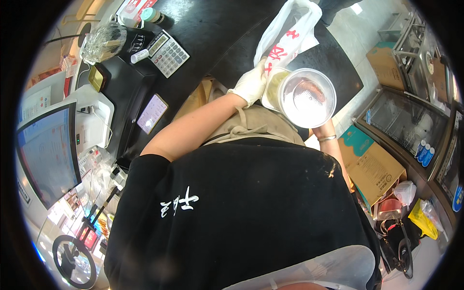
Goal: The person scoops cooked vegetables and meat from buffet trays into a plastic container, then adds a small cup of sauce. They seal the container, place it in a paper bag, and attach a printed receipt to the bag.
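My left hand [250, 87], in a pale glove, grips the edge of a white plastic bag [295, 36] with red writing, which lies partly on the black table [224, 32]. My right hand [322, 129], with a bangle at the wrist, is mostly hidden beneath a clear round plastic container [308, 98] and supports it. Something reddish-brown shows inside this container beside strong glare. Close against its left side, between both hands, is another clear container [272, 88] with yellow-green contents. The fingers of my right hand are out of sight.
On the table's left side are a calculator [169, 54], a white cylinder [140, 56], a phone [152, 114] and a lidded jar [152, 15]. A monitor [50, 152] stands far left. Cardboard boxes [377, 170] and a glass-doored cabinet [402, 119] are at the right.
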Action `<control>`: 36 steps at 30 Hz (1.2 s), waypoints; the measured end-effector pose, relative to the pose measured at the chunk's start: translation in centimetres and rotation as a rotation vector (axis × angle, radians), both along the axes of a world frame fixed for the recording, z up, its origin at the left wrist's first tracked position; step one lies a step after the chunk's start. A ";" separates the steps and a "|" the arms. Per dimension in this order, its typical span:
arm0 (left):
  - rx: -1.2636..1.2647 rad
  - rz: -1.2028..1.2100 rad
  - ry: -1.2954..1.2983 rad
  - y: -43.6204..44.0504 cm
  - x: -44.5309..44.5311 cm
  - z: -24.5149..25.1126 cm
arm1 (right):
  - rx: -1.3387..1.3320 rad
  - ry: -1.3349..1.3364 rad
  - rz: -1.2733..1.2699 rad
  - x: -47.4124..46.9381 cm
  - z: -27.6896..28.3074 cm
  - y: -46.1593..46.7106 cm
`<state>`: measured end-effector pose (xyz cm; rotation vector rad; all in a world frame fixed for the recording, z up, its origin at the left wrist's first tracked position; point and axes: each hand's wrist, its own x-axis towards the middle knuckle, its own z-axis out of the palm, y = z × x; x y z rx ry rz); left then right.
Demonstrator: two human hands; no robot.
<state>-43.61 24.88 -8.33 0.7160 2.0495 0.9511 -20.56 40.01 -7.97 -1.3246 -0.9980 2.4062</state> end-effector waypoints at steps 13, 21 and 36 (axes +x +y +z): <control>-0.033 0.003 0.207 -0.1 -3.4 0.7 | 0.139 0.105 0.003 -2.8 0.1 0.4; -0.302 -0.040 0.537 -2.0 -8.3 4.2 | 0.284 0.217 -0.002 -4.2 6.7 2.9; -0.224 -0.233 0.661 -1.6 -5.8 3.0 | 0.321 0.460 0.285 -12.8 12.9 7.3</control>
